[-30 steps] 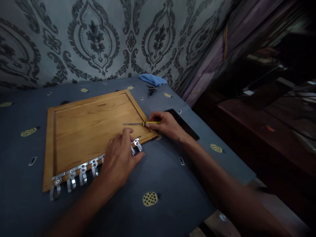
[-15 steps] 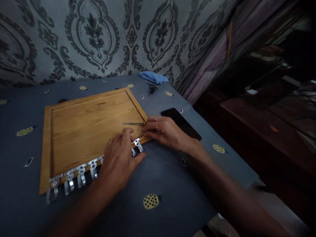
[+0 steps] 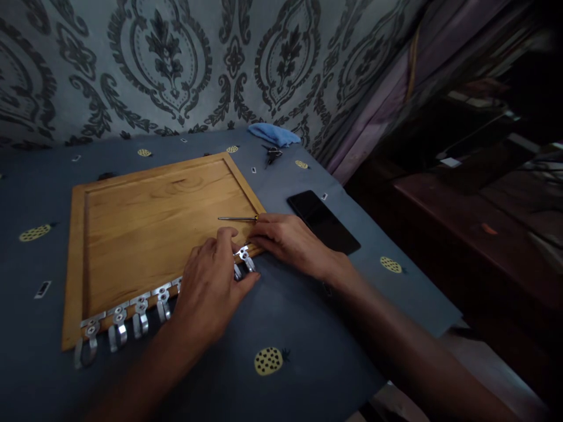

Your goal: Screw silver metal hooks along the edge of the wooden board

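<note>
A framed wooden board (image 3: 149,228) lies flat, with a metal hook rail (image 3: 141,306) along its near edge. My left hand (image 3: 210,275) covers the rail's right part, its thumb by the end hook and its index finger bent over the board; it grips the rail there. My right hand (image 3: 292,241) is closed at the board's near right corner. A screwdriver (image 3: 237,219) sticks out leftward from it, handle mostly hidden in the fingers. The right fingertips pinch together close to the rail's right end; a small dark thing there is too small to tell.
A black phone (image 3: 324,221) lies right of the board. Further back are small black scissors (image 3: 272,154) and a blue cloth (image 3: 275,135). The blue tablecloth (image 3: 308,346) has pineapple prints. A patterned wall (image 3: 237,70) stands behind, and a dark red surface (image 3: 466,234) is off to the right.
My right fingertips have come slightly left, nearer the rail's end hook. The board has shifted a little to the left in view. My left hand keeps its hold.
</note>
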`<state>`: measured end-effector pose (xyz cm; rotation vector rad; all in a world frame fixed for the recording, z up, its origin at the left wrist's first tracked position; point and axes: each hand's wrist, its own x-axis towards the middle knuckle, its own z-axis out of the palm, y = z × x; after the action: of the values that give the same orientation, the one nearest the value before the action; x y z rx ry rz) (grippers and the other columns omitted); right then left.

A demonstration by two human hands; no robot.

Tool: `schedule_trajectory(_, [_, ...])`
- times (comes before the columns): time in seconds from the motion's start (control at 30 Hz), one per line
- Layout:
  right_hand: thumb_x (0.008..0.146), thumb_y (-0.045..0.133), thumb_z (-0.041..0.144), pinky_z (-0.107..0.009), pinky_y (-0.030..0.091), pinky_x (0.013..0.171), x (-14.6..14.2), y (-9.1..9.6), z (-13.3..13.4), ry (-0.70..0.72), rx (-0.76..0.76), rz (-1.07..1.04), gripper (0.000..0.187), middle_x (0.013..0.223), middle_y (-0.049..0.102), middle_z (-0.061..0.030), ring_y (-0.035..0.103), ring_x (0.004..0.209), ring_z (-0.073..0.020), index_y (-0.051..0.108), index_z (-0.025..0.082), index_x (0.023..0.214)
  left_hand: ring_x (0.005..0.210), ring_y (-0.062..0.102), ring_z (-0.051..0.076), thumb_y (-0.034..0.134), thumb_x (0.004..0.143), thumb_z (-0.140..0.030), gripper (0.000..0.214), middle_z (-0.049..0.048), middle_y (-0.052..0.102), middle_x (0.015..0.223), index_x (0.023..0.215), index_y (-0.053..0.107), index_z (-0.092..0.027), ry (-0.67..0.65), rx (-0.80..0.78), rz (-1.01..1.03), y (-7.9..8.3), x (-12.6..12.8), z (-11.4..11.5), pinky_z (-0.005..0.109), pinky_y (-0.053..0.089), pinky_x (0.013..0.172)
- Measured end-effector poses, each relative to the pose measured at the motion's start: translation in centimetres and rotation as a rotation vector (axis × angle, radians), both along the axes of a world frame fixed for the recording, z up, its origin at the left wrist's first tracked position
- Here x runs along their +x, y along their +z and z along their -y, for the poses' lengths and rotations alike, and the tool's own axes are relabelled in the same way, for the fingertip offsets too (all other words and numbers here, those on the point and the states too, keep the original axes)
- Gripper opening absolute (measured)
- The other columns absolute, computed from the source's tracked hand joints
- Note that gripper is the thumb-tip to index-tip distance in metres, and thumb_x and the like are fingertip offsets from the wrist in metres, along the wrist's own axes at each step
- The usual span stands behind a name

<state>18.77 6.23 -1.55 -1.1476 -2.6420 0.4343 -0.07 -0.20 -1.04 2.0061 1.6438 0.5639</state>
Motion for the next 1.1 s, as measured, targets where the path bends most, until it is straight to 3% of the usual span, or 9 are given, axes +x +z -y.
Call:
schedule_trajectory(0.27, [0.1,0.055,0.016,-0.026,0.038,0.069,-0.5,-0.4,0.0,-0.048,-0.026,-0.027,0.017,0.092,0.071,-0.0084,0.063,0.081,-0.017,0.071,0.013,0.095,0.106,0.065,0.032,0.077,0.079,-0.02,0.052,0.0049,0.071,0.113,0.117,0.043,-0.025,-0.009,0.001,-0.003,0.2,0.0,-0.1,0.048,0.049,0.091])
schedule_trajectory(0.7, [0.098,0.059,0.016,-0.025,0.04,0.071,-0.4,0.6,0.3,-0.004,-0.113,-0.103,0.014,0.092,0.07,-0.0059,0.062,0.082,-0.0152,0.071,0.017,0.092,0.106,0.065,0.032,0.076,0.081,-0.023,0.048,0.0059,0.07,0.113,0.115,0.043,-0.024,-0.019,0.008,-0.022,0.1,0.0,0.0,0.047,0.048,0.091])
schedule_trajectory(1.1, [0.096,0.06,0.012,-0.026,0.04,0.071,-2.1,0.9,0.4,-0.132,-0.14,-0.021,0.013,0.089,0.073,-0.0076,0.064,0.081,-0.0161,0.074,0.013,0.094,0.106,0.063,0.033,0.075,0.082,-0.021,0.043,0.007,0.07,0.112,0.11,0.043,-0.024,-0.031,-0.025,-0.034,0.4,-0.1,-0.1,0.049,0.048,0.092])
